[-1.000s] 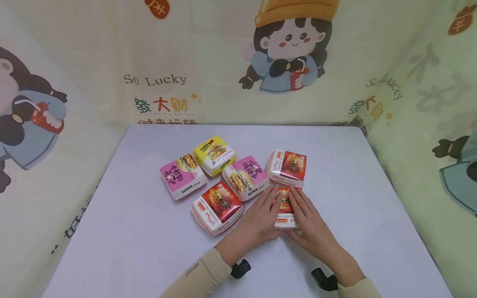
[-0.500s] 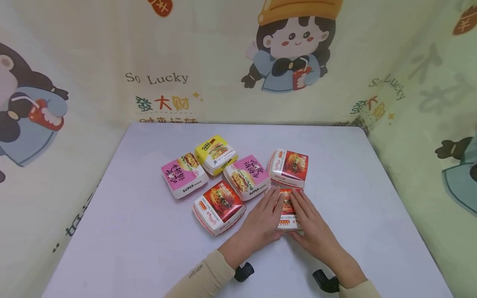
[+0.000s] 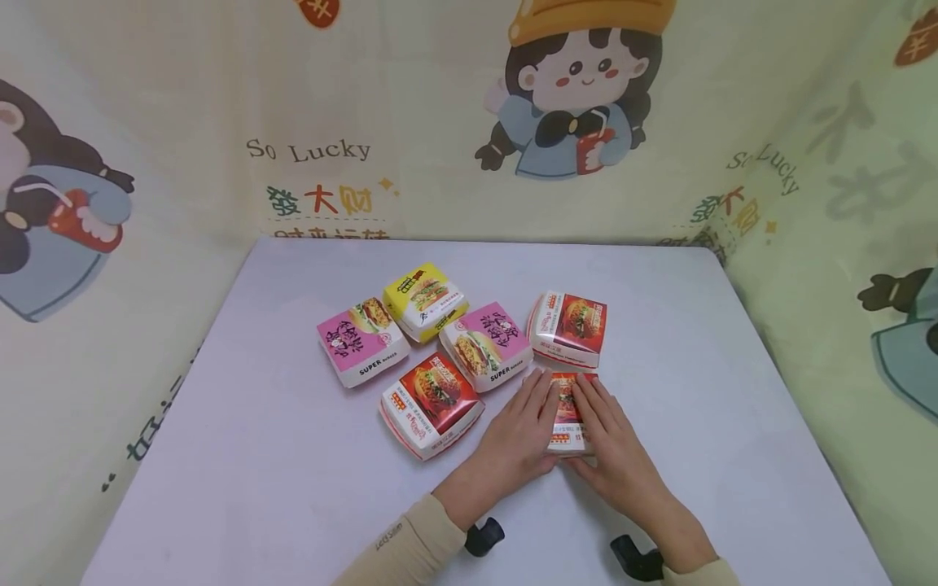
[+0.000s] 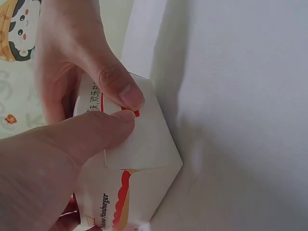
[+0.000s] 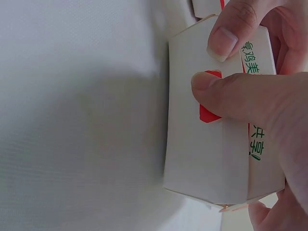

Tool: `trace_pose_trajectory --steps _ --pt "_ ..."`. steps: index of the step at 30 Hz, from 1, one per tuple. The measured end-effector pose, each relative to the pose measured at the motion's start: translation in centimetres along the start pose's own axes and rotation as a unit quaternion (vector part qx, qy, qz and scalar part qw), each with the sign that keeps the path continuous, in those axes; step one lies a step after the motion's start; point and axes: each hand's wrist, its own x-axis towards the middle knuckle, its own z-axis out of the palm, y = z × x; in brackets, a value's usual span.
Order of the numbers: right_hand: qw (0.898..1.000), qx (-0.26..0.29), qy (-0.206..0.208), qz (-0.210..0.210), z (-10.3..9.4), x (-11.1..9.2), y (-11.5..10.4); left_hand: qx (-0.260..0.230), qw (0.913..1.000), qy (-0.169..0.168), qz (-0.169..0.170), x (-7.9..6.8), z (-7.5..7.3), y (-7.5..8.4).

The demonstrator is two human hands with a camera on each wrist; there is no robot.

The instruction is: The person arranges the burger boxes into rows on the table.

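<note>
A red-and-white burger box [image 3: 570,440] sits on the table between both hands. My left hand [image 3: 516,431] grips its left side and my right hand [image 3: 623,443] its right side, fingers over the top. In the left wrist view both thumbs press the white front of the box [image 4: 144,149], near a small red tab [image 4: 136,114]. The right wrist view shows the right thumb lying across the red tab [image 5: 209,114], with the left thumb just above it. The box looks closed at the front; its far side is hidden.
Another red burger box [image 3: 567,330] stands right behind the held one. To the left are a pink box [image 3: 487,346], a second red box [image 3: 432,407], another pink box [image 3: 362,342] and a yellow box [image 3: 425,301]. A patterned curtain [image 3: 440,122] borders the white table [image 3: 256,456].
The head view has shifted slightly. Both hands keep their grip on the burger box with hardly any visible movement, and the other boxes stay in place.
</note>
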Motion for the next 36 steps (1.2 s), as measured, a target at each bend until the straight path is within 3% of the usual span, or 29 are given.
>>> trace_pose_trajectory --steps 18,36 --pt "1.000 -0.003 -0.003 -0.005 0.18 0.11 0.25 0.015 0.9997 0.010 0.018 0.06 -0.08 -0.39" --pt "0.999 0.016 -0.030 0.028 -0.25 -0.19 0.23 -0.024 0.9997 -0.004 0.010 -0.25 -0.53 -0.47"
